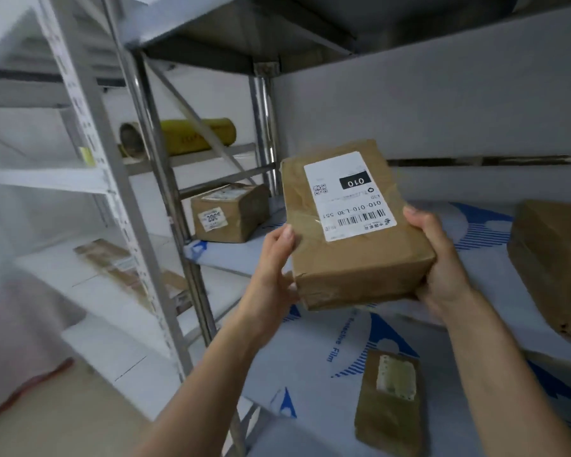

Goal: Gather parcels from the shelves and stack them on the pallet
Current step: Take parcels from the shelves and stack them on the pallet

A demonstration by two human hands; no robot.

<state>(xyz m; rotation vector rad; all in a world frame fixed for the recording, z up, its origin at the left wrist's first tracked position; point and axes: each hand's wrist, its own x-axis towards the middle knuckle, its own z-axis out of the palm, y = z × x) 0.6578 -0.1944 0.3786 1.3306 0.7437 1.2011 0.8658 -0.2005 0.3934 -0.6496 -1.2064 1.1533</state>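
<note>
Two bare forearms, no sleeves, watch or bands anywhere along them. Left hand (pixel 274 272) ungloved, short trimmed thumbnail at its 12 o'clock end. Right hand (pixel 439 268) likewise ungloved, ringless, short nail at its 11 o'clock tip.

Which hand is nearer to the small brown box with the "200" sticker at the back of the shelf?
Left. The left hand grips the held brown labelled parcel on the side facing the small brown box with the sticker; the right hand grips the opposite side, farther away.
</note>
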